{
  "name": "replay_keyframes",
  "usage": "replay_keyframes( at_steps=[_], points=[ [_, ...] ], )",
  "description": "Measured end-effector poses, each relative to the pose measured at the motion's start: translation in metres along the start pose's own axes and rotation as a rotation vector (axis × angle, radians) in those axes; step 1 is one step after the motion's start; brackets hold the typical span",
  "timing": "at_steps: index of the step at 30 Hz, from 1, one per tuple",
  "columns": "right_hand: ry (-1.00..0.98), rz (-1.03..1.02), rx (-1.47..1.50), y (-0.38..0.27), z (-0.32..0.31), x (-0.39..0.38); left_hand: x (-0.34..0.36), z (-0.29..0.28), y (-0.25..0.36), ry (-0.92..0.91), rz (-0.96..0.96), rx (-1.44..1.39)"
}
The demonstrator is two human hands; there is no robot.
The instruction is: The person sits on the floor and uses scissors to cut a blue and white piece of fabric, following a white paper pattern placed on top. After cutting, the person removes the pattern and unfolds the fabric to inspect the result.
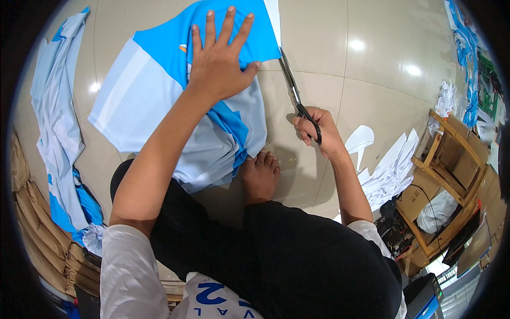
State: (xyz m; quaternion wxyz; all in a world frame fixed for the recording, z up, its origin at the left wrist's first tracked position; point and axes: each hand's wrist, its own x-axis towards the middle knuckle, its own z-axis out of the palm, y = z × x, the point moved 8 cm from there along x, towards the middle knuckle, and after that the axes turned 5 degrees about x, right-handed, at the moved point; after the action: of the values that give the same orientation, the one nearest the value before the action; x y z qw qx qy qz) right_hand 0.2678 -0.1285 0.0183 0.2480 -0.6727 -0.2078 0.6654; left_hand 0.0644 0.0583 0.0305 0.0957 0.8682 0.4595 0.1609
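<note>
A blue and pale blue piece of fabric (143, 95) lies spread on the tiled floor in front of me, bunched near my bare foot. My left hand (220, 61) rests flat on its bright blue part, fingers spread. In my right hand (321, 130) is a pair of scissors (291, 80) with black handles, fingers wrapped through the loops. The blades point away from me, and their tips meet the right edge of the blue fabric, where a narrow white strip (273, 18) runs along it. How far the blades are parted is hard to see.
Another long heap of pale blue and blue fabric (56, 117) lies at the left, beside brown folded cloth (45, 234). White scraps (388, 170) lie on the floor at right, near a wooden stool (451, 159) on its side and a cardboard box (417, 196).
</note>
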Motion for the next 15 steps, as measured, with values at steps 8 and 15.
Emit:
replay_keyframes(
  at_steps=[8, 15],
  points=[
    [0.035, -0.018, -0.003, -0.0044, 0.0045, 0.0055, 0.0005, -0.001, 0.0002, -0.002, 0.0, 0.017],
    [0.049, -0.021, 0.016, -0.0016, 0.0053, 0.0078, 0.0047, 0.0057, -0.0019, -0.386, -0.096, 0.109]
  ],
)
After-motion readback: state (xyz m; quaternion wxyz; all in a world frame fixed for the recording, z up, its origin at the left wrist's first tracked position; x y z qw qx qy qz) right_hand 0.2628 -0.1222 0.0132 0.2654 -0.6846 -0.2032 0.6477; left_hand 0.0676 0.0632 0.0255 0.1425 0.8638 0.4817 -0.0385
